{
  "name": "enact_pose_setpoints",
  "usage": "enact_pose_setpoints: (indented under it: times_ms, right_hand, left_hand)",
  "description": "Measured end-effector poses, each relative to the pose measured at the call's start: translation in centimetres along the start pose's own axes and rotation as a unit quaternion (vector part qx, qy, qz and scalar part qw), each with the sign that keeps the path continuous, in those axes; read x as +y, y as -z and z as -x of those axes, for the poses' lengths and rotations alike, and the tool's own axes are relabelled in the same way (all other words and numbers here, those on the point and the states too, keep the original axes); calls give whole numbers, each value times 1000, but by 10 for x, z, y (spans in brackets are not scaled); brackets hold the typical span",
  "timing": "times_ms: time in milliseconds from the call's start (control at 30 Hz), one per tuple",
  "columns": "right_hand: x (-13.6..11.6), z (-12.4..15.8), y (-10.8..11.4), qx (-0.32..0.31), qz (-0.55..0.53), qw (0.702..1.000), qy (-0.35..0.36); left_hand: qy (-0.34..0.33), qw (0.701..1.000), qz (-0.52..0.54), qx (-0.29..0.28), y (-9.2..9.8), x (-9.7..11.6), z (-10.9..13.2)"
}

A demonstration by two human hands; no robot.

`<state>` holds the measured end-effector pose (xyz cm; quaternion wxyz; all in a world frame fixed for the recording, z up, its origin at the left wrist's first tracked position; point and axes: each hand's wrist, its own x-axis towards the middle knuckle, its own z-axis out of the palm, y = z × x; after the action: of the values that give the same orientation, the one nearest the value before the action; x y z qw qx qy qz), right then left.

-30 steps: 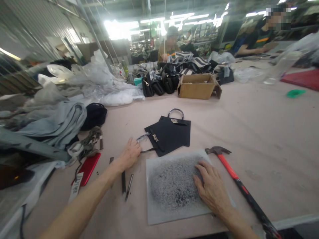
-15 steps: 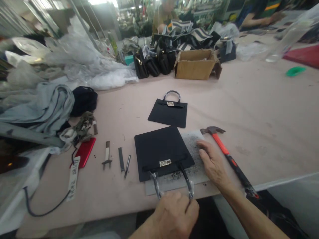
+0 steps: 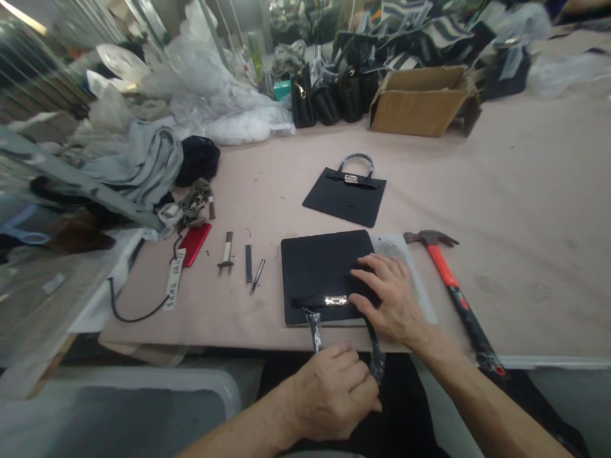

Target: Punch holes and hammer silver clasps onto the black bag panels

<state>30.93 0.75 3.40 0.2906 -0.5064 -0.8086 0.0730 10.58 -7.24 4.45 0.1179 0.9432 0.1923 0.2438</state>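
Note:
A black bag panel (image 3: 324,267) with a shiny metal clasp (image 3: 336,300) lies at the table's front edge, its handle toward me. The plastic-wrapped bag handle (image 3: 314,327) hangs over the edge, and my left hand (image 3: 337,391) is closed around its loop. My right hand (image 3: 389,296) rests on the panel's right side, fingers spread, thumb beside the clasp. Under the panel, a pale smudged board (image 3: 420,286) shows at the right. Farther back lies a second black bag panel (image 3: 346,200), its handle pointing away. To the right is a claw hammer (image 3: 446,273) with an orange and black grip.
Left of the panel lie a two-pronged punch (image 3: 226,254), a flat metal bar (image 3: 249,264) and a thin metal rod (image 3: 258,277). A red flat case (image 3: 195,245) is farther left. A cardboard box (image 3: 415,105) and black bags (image 3: 329,95) stand at the back.
My right hand has moved left from the board onto the bag panel, which now lies straighter. My left hand keeps hold of the handle. The view has shifted.

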Motion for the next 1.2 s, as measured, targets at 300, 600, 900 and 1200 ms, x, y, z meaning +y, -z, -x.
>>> enact_pose_setpoints:
  times_ms: [300,600,900,1200]
  right_hand:
    - [-22,0,-13,-87,-43,995,35]
    - [-10,6,-20,-36,-74,996,45]
    - [-25,-8,-9,-87,-93,991,46]
    - [-34,-27,-29,-139,-37,987,69]
  left_hand:
    - [439,869,-58,223,5,-58,43]
    - [433,885,-65,162,-22,-64,43]
    - [440,887,-113,87,-17,-61,36]
    - [501,851,-141,68,-17,-54,24]
